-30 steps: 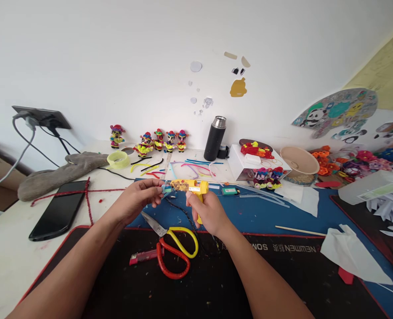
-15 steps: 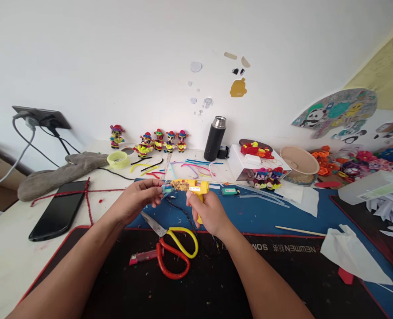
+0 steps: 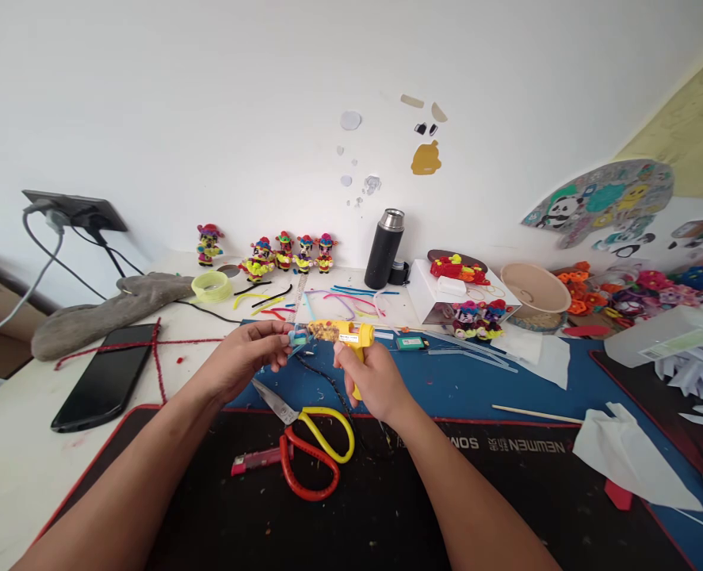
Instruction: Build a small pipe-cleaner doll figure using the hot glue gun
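My right hand is wrapped round the handle of a yellow hot glue gun, with its nozzle pointing left. Between the fingertips of my left hand is a small light-blue fuzzy piece, apparently pipe cleaner, partly hidden by the fingers. The brown-stained nozzle end is right against or very close to this piece; I cannot tell if they touch. Below both hands lie scissors with one yellow and one red handle, partly over a pink lighter-like or cutter-like tool.
A black phone with dark red pipe cleaners across it lies left. Several small fuzzy figures stand by the wall. A black thermos, a white box and a beige bowl stand behind. Crumpled white tissue lies right.
Almost nothing differs. Both hands keep their hold on the glue gun and the light-blue piece, with only a very slight shift at the nozzle.
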`<action>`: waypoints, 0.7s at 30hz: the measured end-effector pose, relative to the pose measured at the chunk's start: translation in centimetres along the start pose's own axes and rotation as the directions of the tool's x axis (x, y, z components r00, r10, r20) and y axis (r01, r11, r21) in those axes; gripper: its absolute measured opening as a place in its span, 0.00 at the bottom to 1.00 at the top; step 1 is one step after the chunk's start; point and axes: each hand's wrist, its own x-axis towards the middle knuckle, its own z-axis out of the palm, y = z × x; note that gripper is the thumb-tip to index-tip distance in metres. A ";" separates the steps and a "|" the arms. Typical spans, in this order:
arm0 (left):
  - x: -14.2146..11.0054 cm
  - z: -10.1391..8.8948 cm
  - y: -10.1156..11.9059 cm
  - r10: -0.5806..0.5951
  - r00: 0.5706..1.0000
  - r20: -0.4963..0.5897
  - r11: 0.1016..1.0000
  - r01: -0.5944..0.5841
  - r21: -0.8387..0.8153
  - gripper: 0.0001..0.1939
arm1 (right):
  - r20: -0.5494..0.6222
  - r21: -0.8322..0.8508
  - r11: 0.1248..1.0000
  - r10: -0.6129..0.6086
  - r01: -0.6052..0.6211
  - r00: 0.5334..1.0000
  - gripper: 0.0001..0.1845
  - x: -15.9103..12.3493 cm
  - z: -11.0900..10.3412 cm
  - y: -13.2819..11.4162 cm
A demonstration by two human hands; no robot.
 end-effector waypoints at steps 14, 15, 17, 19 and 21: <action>0.0 0.1 0.1 0.022 0.999 -0.027 0.999 -0.021 0.048 0.20 | 0.011 -0.021 0.999 0.029 -0.029 1.000 0.21 -0.1 0.1 -0.2; 0.0 0.1 0.1 0.027 0.999 -0.028 0.998 -0.025 0.060 0.20 | 0.011 -0.021 0.999 0.028 -0.028 1.000 0.21 -0.1 0.1 -0.2; 0.0 0.2 0.0 0.040 0.999 -0.027 0.996 -0.038 0.081 0.20 | 0.013 -0.023 0.999 0.028 -0.028 1.000 0.21 -0.1 0.1 -0.2; 0.0 0.2 0.1 0.054 0.998 -0.028 0.993 -0.050 0.104 0.20 | 0.012 -0.028 0.999 0.031 -0.030 0.999 0.21 -0.1 0.2 -0.2; 0.0 0.3 0.1 0.065 0.997 -0.031 0.991 -0.060 0.119 0.19 | 0.013 -0.035 0.999 0.036 -0.036 0.999 0.21 -0.1 0.2 -0.2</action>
